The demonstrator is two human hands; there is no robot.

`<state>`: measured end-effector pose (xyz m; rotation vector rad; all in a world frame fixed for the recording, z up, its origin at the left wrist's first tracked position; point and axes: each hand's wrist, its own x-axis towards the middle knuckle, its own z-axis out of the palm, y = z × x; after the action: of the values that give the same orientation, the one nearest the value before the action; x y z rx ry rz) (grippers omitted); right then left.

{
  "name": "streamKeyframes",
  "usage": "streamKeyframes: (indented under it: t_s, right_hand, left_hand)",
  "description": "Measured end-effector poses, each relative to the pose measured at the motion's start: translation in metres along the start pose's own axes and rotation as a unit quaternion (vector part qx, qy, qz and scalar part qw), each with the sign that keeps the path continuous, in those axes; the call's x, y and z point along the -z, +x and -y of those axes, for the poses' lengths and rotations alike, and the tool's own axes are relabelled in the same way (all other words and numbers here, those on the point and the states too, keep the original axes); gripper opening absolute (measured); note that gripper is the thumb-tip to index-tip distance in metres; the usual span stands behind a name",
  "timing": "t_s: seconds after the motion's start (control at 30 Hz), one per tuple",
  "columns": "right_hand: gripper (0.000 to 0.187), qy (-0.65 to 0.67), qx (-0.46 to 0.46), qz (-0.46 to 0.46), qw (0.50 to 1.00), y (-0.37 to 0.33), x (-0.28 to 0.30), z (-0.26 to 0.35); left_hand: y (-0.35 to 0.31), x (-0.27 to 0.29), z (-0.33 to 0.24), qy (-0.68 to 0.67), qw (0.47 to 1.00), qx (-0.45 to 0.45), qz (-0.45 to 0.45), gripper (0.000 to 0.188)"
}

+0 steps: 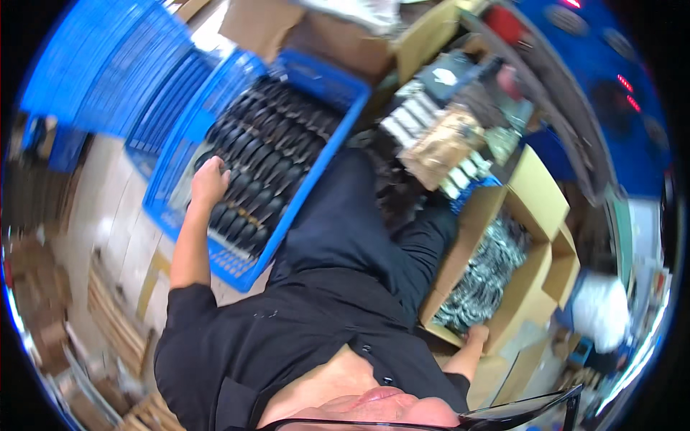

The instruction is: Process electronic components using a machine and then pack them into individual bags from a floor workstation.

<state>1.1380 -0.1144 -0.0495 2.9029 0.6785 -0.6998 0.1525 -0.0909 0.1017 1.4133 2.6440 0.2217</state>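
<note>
My left hand [209, 181] reaches over the left side of a blue plastic crate [323, 182]. Its fingers are curled closed on a black round part at the end of a row. Several rows of such black round parts [260, 159] stand on edge, packed close together, inside the crate. Over at the right, my right hand [474, 335] is at the near edge of an open cardboard box [519, 305], its fingers drawn together. Whether anything is in them I cannot make out. Shiny silver metal pieces [483, 276] lie heaped in that box.
A stack of blue crates [136, 68] rises at the far left. Ahead lie a brown paper-wrapped package [438, 147] and white blocks [411, 113]. A blue machine [589, 65] with red lights is at the far right. Wooden strips [115, 316] rest on the left floor.
</note>
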Motion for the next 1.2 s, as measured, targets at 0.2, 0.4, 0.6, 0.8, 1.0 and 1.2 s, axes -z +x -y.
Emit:
streamKeyframes:
  t_s: [0.2, 0.4, 0.6, 0.8, 1.0, 1.2]
  right_hand:
    - [0.015, 0.116, -0.025, -0.004, 0.993, -0.017, 0.011, -0.001]
    - [0.021, 0.042, 0.039, -0.078, 0.995, -0.015, 0.011, -0.010]
    - [0.030, -0.007, 0.133, -0.168, 0.977, -0.043, 0.011, 0.003]
    - [0.043, -0.039, 0.154, -0.155, 0.975, -0.058, 0.018, -0.011]
    - [0.035, -0.012, 0.219, -0.093, 0.971, -0.078, 0.030, 0.034]
    - [0.045, -0.032, 0.194, -0.086, 0.977, -0.121, 0.042, 0.024]
  left_hand:
    - [-0.022, 0.106, -0.231, -0.374, 0.855, -0.314, -0.174, 0.042]
    - [-0.050, 0.204, -0.354, -0.276, 0.739, -0.519, -0.329, 0.072]
    - [-0.056, 0.235, -0.413, -0.197, 0.748, -0.507, -0.380, 0.083]
    - [-0.050, 0.243, -0.446, -0.186, 0.743, -0.510, -0.391, 0.078]
    - [-0.067, 0.227, -0.422, -0.143, 0.861, -0.328, -0.362, 0.076]
    - [-0.057, 0.208, -0.437, -0.224, 0.840, -0.380, -0.315, 0.080]
